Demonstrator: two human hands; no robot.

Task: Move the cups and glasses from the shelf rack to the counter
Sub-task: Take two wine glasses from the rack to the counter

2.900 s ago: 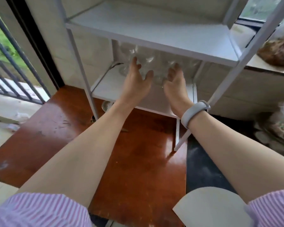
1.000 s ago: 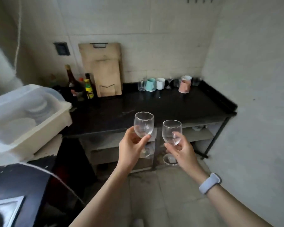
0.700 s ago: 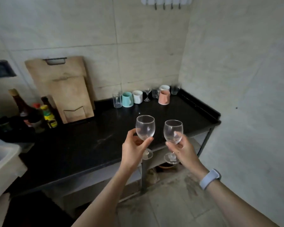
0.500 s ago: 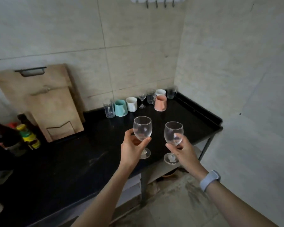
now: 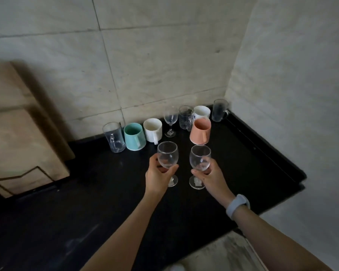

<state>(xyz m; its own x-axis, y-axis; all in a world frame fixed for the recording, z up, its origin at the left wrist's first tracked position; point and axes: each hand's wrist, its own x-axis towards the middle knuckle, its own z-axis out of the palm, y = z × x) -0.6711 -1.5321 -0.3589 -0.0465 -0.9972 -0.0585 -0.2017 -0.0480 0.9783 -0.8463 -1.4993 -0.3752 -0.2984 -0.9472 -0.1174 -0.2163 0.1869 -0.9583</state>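
My left hand [image 5: 157, 178] grips a clear wine glass [image 5: 167, 155] by the bottom of its bowl and stem. My right hand [image 5: 210, 178] holds a second wine glass [image 5: 200, 157] the same way. Both glasses are upright, side by side over the black counter [image 5: 106, 202]; whether their feet touch it I cannot tell. Behind them, along the back wall, stand a glass mug [image 5: 114, 139], a teal mug [image 5: 134, 136], a white mug [image 5: 152, 130], a small stemmed glass [image 5: 170, 120], a pink cup [image 5: 200, 131] and several more cups. The shelf rack is out of view.
A wooden cutting board [image 5: 22, 132] leans against the tiled wall at the left. The counter has a raised rim along its right edge [image 5: 266, 151], close to the side wall. Floor shows below the counter's front edge at the lower right.
Both hands carried the two wine glasses from the shelf rack across the room to the counter. The view has closed in, and the glasses are now low over the counter near the row of cups.
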